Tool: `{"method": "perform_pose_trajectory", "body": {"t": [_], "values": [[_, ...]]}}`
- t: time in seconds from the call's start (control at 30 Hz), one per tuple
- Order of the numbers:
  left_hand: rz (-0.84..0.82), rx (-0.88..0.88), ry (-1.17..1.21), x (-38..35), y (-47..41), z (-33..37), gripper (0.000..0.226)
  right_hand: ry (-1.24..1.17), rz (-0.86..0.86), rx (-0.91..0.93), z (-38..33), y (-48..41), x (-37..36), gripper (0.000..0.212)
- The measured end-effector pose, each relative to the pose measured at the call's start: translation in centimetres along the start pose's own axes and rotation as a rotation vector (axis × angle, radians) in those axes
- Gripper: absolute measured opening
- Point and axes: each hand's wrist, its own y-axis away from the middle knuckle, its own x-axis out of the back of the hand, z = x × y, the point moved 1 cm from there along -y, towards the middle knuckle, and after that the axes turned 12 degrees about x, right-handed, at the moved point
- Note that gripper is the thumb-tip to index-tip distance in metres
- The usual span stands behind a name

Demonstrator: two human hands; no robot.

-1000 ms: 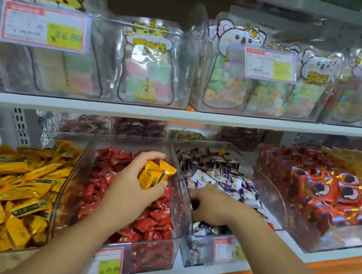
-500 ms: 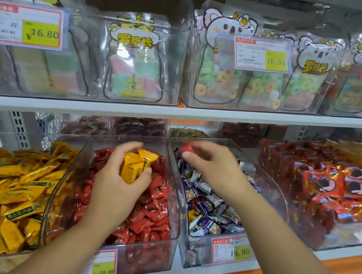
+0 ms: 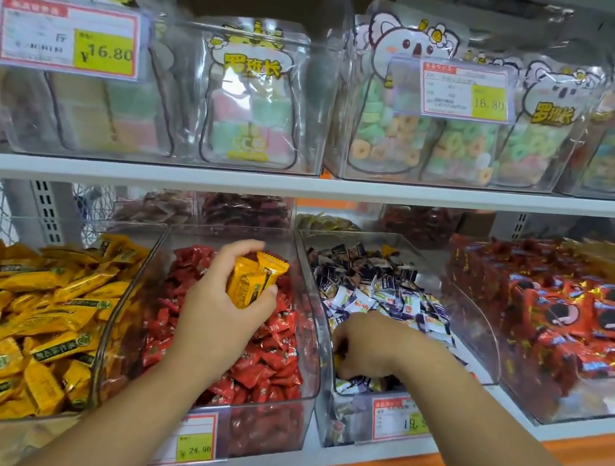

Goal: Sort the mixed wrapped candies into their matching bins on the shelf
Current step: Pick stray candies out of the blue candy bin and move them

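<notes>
1. Half a second ago the right hand [image 3: 369,345] was raised at the back of the mixed bin [image 3: 350,418], pinching a red sweet. Now it sits low at the bin's front, centre-right of the frame, with its fingers curled down into the purple-and-white heap. No red sweet shows, and I cannot tell whether it grips anything.
2. The left hand [image 3: 218,311] stays at centre frame over the red bin [image 3: 261,425], fingers and thumb clamped on a small bunch of yellow candies [image 3: 255,279].
3. The red stray has probably been dropped home, and the right hand is hunting for the next one. The yellow bunch still has to reach the yellow bin [image 3: 112,323] at lower left.
4. The bins are clear plastic with price tags [image 3: 196,445], standing side by side on a white shop shelf [image 3: 324,458] with an orange base. The upper half of the frame shows clear boxes of bagged sweets [image 3: 253,105]. At right are orange-red packets [image 3: 563,323].
</notes>
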Motion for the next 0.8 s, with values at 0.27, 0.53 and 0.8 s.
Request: {"method": "perform_pose_trajectory", "body": {"t": [0.27,0.53,0.8], "values": [[-0.082,0.022,0.001,-0.1,0.1,-0.1,0.044,-0.015,0.093,0.025,0.4,0.4,-0.2,0.008],[-0.088,0.05,0.019,0.1,0.0,-0.1,0.045,-0.767,0.512,0.058,2.9,1.6,0.4,0.027],[-0.126,0.068,0.078,-0.1,-0.4,0.9,0.044,-1.043,0.796,0.32,-1.5,3.7,3.6,0.019]]}}
